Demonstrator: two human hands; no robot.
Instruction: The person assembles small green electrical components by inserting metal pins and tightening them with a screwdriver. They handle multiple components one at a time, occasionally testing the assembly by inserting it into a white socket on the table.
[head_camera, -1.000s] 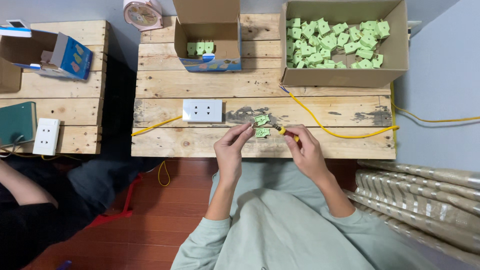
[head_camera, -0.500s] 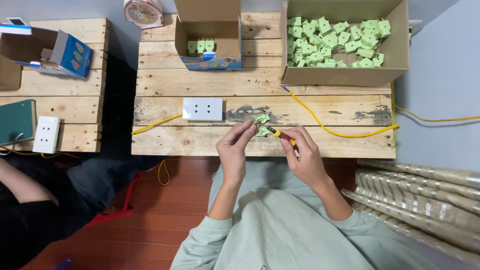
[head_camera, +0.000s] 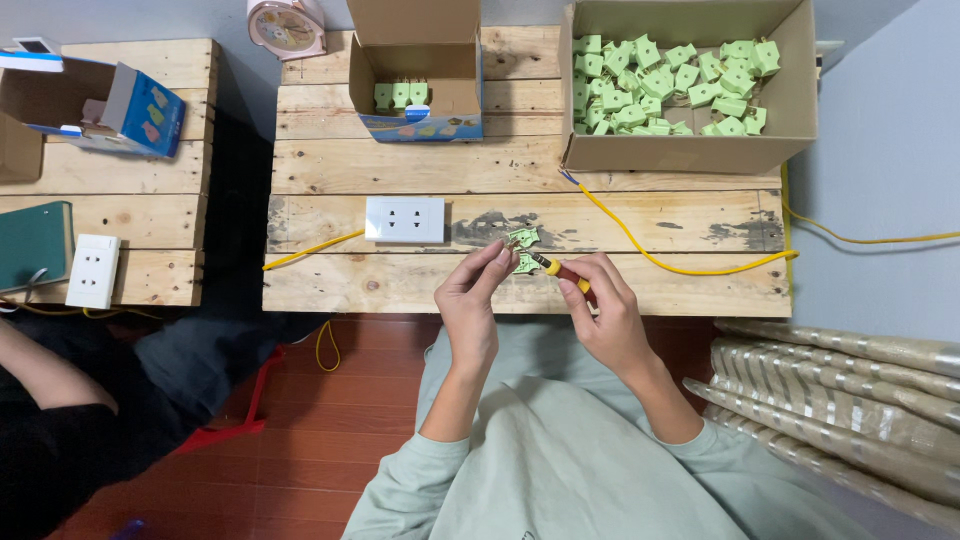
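Nearby, white socket plate (head_camera: 404, 219) and yellow cable (head_camera: 660, 255); left hand (head_camera: 478, 300) pinching green part (head_camera: 524, 262), right hand (head_camera: 605, 315) gripping screwdriver (head_camera: 560, 271).

The left hand (head_camera: 478, 300) is sitting a little nearer the table edge than a second ago, its fingertips now pinching the small green part (head_camera: 524, 263) rather than only reaching toward it. The right hand (head_camera: 607, 312) is drawing in closer to the left, and the yellow-handled screwdriver (head_camera: 560, 271) is pointing its tip into that part, where before it was lying flatter and farther to the right.
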